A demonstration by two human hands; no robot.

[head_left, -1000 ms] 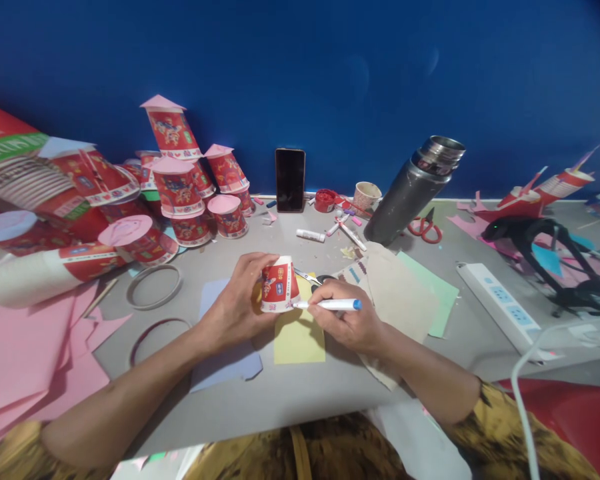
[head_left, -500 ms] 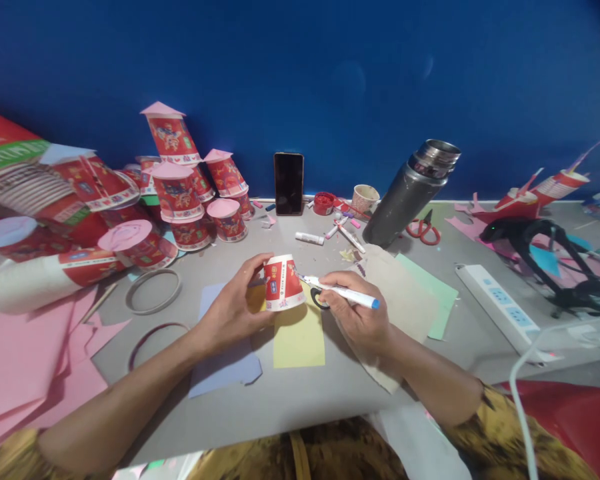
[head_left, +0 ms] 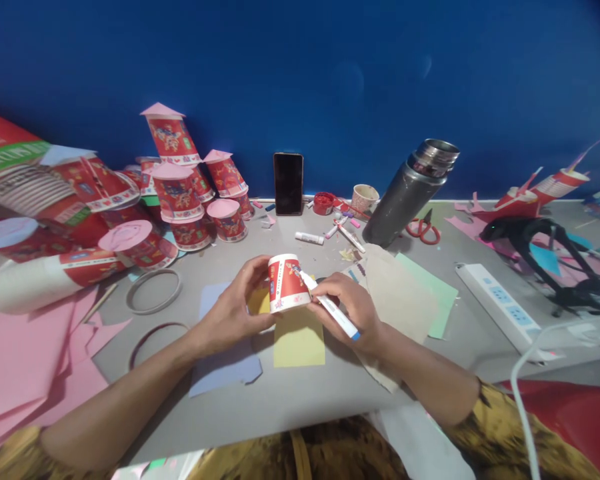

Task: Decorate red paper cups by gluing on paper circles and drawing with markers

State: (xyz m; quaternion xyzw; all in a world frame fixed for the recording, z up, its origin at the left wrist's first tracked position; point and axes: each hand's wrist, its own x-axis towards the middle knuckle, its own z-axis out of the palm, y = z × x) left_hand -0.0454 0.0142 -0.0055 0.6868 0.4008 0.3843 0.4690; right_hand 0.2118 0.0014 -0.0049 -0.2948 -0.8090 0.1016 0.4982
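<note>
A red and white paper cup [head_left: 289, 285] is held upside down over the table, gripped from its left side by my left hand [head_left: 235, 303]. Between the thumb and fingers of my right hand [head_left: 353, 310] is a white marker [head_left: 336, 315] with a blue end. Its tip points up and left at the cup's right side; whether it touches cannot be made out. Below the cup lies a yellow paper sheet [head_left: 299, 347], with a lilac sheet [head_left: 225, 373] to its left. Scissors lie mostly hidden behind my right hand.
Decorated cups [head_left: 180, 190] are stacked at the back left. A phone [head_left: 289, 183] leans on the blue wall, and a dark flask [head_left: 405, 200] stands right of it. A power strip [head_left: 497, 310], red-handled scissors [head_left: 423, 230], tape rings [head_left: 153, 291] and pink paper [head_left: 20, 353] lie around.
The cup has turned in my left hand, bringing more of its picture into view. My right hand has shifted left, and the marker now slants more steeply, its tip at the cup's side.
</note>
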